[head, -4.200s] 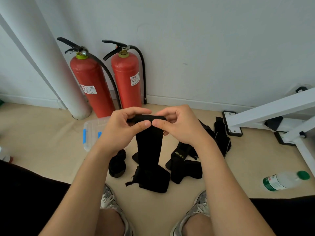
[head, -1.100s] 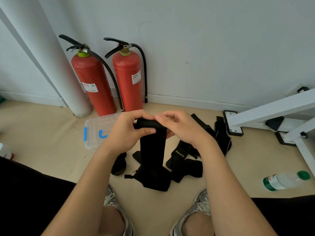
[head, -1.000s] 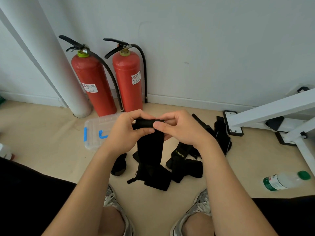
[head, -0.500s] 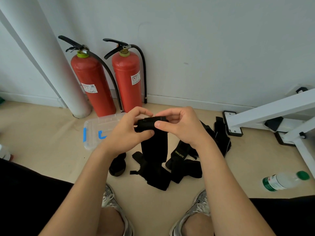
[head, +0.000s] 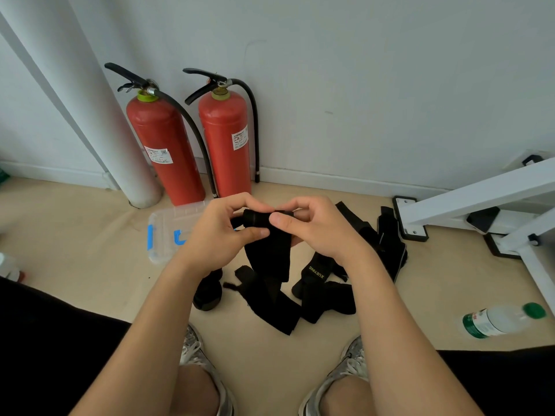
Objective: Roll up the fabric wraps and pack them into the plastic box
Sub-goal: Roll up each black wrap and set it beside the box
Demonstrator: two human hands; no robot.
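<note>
I hold a black fabric wrap (head: 270, 253) above the floor, its top wound into a small roll (head: 256, 219). My left hand (head: 219, 235) pinches the roll's left end, and my right hand (head: 315, 228) pinches its right end with thumb in front. The loose tail hangs down and lies folded on the floor (head: 276, 304). A finished black roll (head: 207, 292) sits on the floor below my left wrist. More loose black wraps (head: 327, 289) lie to the right. The clear plastic box (head: 168, 232) with blue latches stands behind my left hand, partly hidden.
Two red fire extinguishers (head: 192, 145) stand against the wall beside a white pipe (head: 99, 121). A white metal frame (head: 480, 205) occupies the right. A plastic water bottle (head: 501, 321) lies on the floor at the right. My knees and shoes (head: 207, 364) are at the bottom.
The roll at the wrap's top has grown thicker as both hands turned it. The hanging tail has shortened and its folded end has slid on the floor.
</note>
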